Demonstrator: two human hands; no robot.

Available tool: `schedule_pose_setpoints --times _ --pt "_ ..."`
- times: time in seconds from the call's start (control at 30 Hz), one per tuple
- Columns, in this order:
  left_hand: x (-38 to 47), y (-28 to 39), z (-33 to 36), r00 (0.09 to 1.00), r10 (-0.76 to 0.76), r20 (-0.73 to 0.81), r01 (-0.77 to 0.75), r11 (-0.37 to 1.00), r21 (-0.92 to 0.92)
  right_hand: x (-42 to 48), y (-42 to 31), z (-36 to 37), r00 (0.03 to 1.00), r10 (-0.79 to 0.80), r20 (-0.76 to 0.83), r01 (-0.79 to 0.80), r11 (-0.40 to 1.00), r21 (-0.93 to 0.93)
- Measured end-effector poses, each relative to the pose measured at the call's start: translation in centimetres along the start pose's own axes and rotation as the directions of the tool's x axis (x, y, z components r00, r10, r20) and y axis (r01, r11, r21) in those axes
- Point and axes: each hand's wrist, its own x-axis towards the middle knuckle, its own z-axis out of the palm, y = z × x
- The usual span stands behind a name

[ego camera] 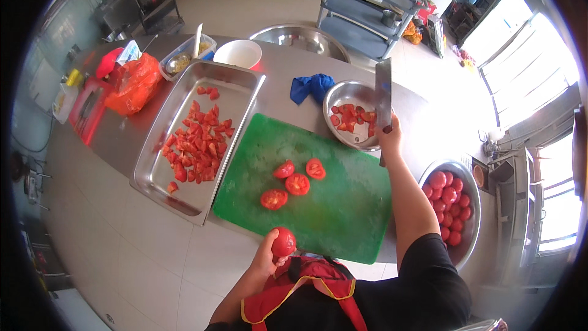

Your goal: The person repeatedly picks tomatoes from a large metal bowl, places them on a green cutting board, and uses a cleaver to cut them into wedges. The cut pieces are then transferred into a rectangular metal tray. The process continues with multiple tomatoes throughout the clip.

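Note:
My left hand [268,257] holds a whole tomato [284,242] at the near edge of a green cutting board [340,211]. In my right hand [390,135] is a cleaver [383,92], its blade upright beside the right rim of a steel bowl [351,140] that holds tomato scraps [351,117]. Several cut tomato pieces lie on the board, among them a half with its cut face up [297,184]. Left of the board, a deep steel tray [229,71] holds many tomato chunks [197,147].
A large basin [475,220] of whole tomatoes stands at the right. Behind the board lie a blue cloth [312,88], a white bowl [238,54] and a plastic container [209,43]. An orange plastic bag [135,85] is at the left; a grey shelf cart [363,23] stands beyond the table.

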Motion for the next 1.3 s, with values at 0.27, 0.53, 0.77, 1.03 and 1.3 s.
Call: schedule_pose_setpoints --times 0.27,0.53,0.77,1.03,1.3 --pt "2.9 3.5 7.2 0.996 0.083 -0.023 -0.085 0.993 -0.087 -17.4 -3.0 -7.8 0.984 -0.177 0.013 0.177 0.983 0.039" --pt "7.7 2.8 9.9 0.967 0.154 0.204 -0.176 0.979 0.097 -30.9 -7.4 -14.6 0.83 -0.391 0.398 0.454 0.888 -0.075" --pt "11.2 -1.4 8.7 0.971 0.088 0.22 -0.054 0.986 -0.156 -33.7 -5.7 -16.9 0.84 -0.331 0.429 0.452 0.866 -0.216" --pt "12.1 -2.1 7.5 0.868 0.102 0.487 -0.167 0.982 0.092 -35.5 -4.3 -18.5 0.867 -0.305 0.394 0.431 0.856 -0.284" --pt "10.9 -2.4 7.9 0.908 0.105 0.405 -0.324 0.79 0.521 -35.8 -4.7 -18.5 0.876 -0.253 0.411 0.394 0.867 -0.305"
